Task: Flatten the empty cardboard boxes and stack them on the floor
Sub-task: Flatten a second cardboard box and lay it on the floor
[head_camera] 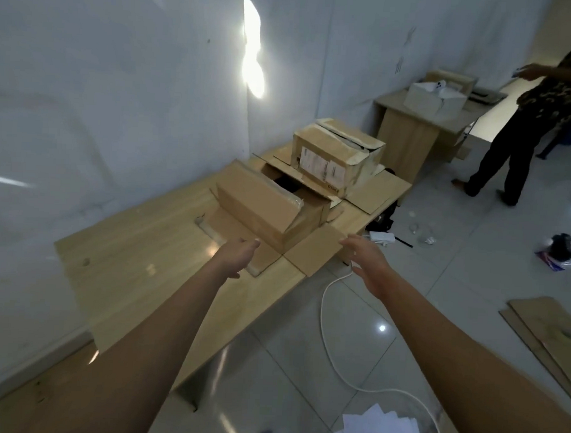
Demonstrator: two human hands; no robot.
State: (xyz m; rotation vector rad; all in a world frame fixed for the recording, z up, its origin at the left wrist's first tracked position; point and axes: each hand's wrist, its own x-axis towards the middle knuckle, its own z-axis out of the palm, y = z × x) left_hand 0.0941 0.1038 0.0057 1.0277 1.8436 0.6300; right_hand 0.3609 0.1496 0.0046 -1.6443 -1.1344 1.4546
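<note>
The open box [264, 212] sits by the table [128, 268] edge nearest you. Your left hand [238, 256] and right hand [367, 265] reach toward it, fingers loose, holding nothing. Next you likely grab the flaps [312, 250] and squash it flat

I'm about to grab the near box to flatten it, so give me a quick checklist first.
1. Hands free: ok. The left hand and right hand are open and hold nothing.
2. Flaps open: ok. The near box has its flaps spread.
3. Box empty: cannot tell. A raised flap hides the inside.
4. Stack started: ok. Flat cardboard lies at right.
5. Walkway clear: not ok. A cable loops across it.
</note>
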